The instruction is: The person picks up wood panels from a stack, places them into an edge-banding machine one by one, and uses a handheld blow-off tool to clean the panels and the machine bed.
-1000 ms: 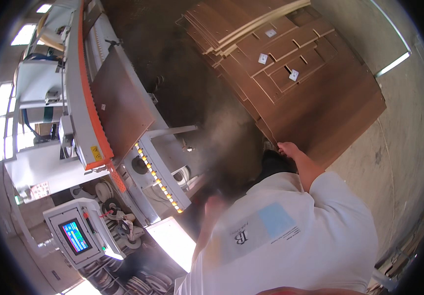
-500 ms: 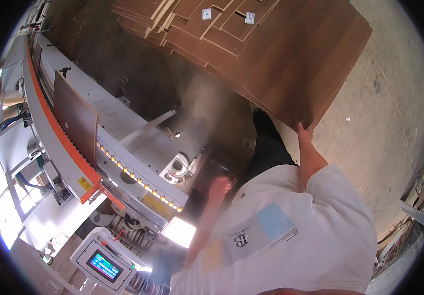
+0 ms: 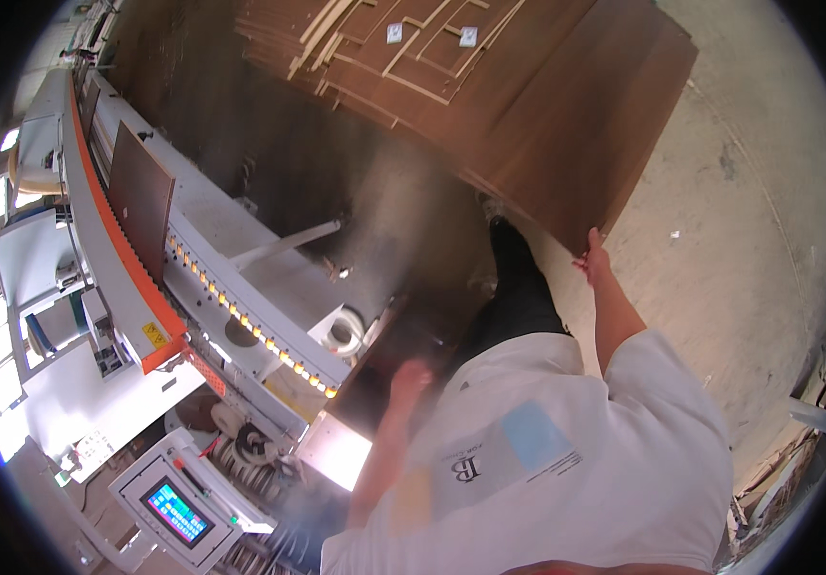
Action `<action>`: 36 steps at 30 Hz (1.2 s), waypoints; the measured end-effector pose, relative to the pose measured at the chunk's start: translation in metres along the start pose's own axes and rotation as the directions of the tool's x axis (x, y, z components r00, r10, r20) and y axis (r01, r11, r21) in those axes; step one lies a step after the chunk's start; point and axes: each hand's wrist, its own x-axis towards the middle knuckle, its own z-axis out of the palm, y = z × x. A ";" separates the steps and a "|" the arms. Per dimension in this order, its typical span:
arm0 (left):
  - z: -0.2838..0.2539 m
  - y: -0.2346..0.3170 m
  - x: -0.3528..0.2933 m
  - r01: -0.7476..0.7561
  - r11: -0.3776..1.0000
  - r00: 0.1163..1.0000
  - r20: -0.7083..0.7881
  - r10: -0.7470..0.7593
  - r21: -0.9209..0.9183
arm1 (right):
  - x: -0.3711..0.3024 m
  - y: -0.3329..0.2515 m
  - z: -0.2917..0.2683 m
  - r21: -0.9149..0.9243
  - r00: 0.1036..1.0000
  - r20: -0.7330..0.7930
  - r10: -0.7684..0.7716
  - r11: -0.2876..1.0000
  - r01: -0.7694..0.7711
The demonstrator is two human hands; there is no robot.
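My right hand (image 3: 592, 257) pinches the near corner of a large brown wood panel (image 3: 581, 144), its thumb along the edge and its fingers curled at the corner. That panel lies over a stack of brown boards. My left hand (image 3: 413, 374) is beside my hip, close to the end of a long grey machine (image 3: 269, 297); motion smears its fingers, and no object shows in it. Another brown panel (image 3: 140, 196) stands upright in the machine, along its orange rail (image 3: 116, 244), away from both hands.
Pale narrow boards (image 3: 418, 91) and two white labels lie on the stack. A row of yellow rollers (image 3: 250, 318) lines the machine. At lower left is a control box with a lit screen (image 3: 178, 510). Concrete floor (image 3: 729, 240) extends to the right, with scrap pieces (image 3: 777, 470) by the wall.
The upright panel has travelled farther along the machine, away from me. My right hand's fingers have curled in at the panel corner. My left hand has shifted slightly, and the whole view has turned a little.
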 end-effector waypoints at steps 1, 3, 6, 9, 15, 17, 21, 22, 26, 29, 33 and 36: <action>0.004 0.007 0.010 -0.061 0.997 0.998 0.020 0.060 0.053 | -0.006 0.002 -0.006 0.002 0.999 0.038 0.019 1.000 -0.019; 0.028 0.071 0.027 0.025 0.987 0.996 0.090 -0.011 -0.161 | -0.030 0.002 -0.003 0.009 0.989 0.146 -0.027 1.000 0.026; 0.061 0.158 0.044 0.003 0.975 0.981 0.191 0.041 -0.224 | -0.090 -0.007 0.009 0.003 0.955 0.292 0.047 0.999 -0.050; 0.099 0.228 0.049 -0.085 0.923 0.966 0.195 0.168 -0.374 | -0.163 -0.021 0.026 -0.005 0.823 0.564 0.070 0.997 -0.081; 0.139 0.268 0.037 -0.112 0.764 0.993 -0.040 0.112 -0.636 | -0.241 -0.020 0.049 -0.226 0.578 0.762 0.293 0.956 -0.186; 0.123 0.254 0.029 -0.004 0.834 0.997 -0.070 -0.042 -0.552 | -0.236 -0.029 0.048 -0.244 0.639 0.704 0.310 0.950 -0.193; 0.081 0.241 -0.011 0.026 0.901 0.959 -0.243 -0.144 -0.433 | -0.188 -0.076 0.026 -0.049 0.858 0.503 0.102 0.995 -0.089; 0.071 0.262 -0.042 0.054 0.846 0.960 -0.207 -0.191 -0.530 | -0.174 -0.090 0.016 0.023 0.865 0.500 0.037 0.998 -0.056; 0.042 0.220 -0.060 -0.147 0.815 0.924 -0.373 -0.090 -0.561 | -0.116 -0.114 -0.007 0.017 0.894 0.444 0.064 0.997 -0.080; 0.040 0.262 -0.093 -0.142 0.728 0.827 -0.485 -0.285 -0.671 | -0.107 -0.128 0.002 0.010 0.937 0.323 0.132 0.990 -0.143; 0.030 0.229 -0.077 -0.039 0.824 0.697 -0.606 -0.383 -0.566 | -0.087 -0.120 0.023 0.048 0.961 0.229 0.158 0.984 -0.174; 0.033 0.223 -0.078 -0.041 0.817 0.657 -0.632 -0.412 -0.576 | -0.103 -0.131 0.037 0.014 0.979 0.123 0.162 0.986 -0.165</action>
